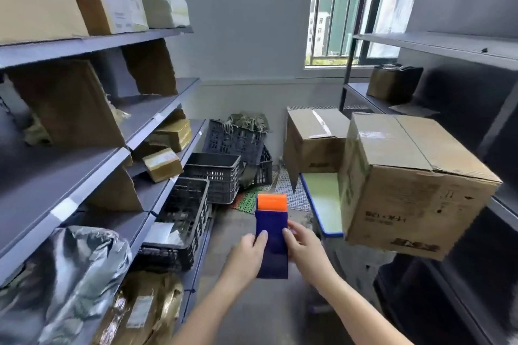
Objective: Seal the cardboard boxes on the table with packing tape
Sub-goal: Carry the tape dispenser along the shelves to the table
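A blue tape dispenser (272, 244) with an orange front guard is held low in the middle of the aisle. My left hand (248, 253) grips its left side and my right hand (304, 246) grips its right side. To the right, a large cardboard box (414, 185) stands on the near end of a small table (322, 199) with a green top and blue rim. Its top flaps are closed, with the centre seam showing. A second cardboard box (314, 140) stands at the table's far end, with shiny tape along its top seam.
Grey shelving (84, 165) with boxes and wrapped parcels lines the left side. Black plastic crates (213, 176) are stacked on the floor ahead left. More shelves (459, 45) stand on the right, with a window (350, 8) behind. A concrete aisle runs between.
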Demonstrator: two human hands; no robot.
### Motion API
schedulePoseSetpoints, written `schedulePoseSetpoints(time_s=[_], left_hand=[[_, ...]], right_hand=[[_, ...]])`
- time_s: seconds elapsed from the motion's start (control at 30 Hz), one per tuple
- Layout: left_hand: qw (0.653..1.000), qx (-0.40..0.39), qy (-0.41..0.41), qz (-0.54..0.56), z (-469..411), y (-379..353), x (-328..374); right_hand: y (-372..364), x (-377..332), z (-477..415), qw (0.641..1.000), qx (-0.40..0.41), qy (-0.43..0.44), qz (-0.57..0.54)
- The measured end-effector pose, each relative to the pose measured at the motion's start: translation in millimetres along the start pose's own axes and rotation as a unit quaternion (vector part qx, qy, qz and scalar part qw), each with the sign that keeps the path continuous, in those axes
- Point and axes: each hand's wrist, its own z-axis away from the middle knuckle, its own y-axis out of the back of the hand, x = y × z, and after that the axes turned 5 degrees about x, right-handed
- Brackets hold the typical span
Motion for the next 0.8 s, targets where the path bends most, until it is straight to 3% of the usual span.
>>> schedulePoseSetpoints(time_s=[0.5,0.8], left_hand=[[0.992,-0.026,-0.112,-0.054,-423,-17,118],[0.949,-0.175,-0.234,-0.114,-593,-101,207]], right_hand=[[-1,-50,-429,0.998,0.051,0.035,0.027],[69,-44,-575,0.985,0.162,-0.011,0.063]])
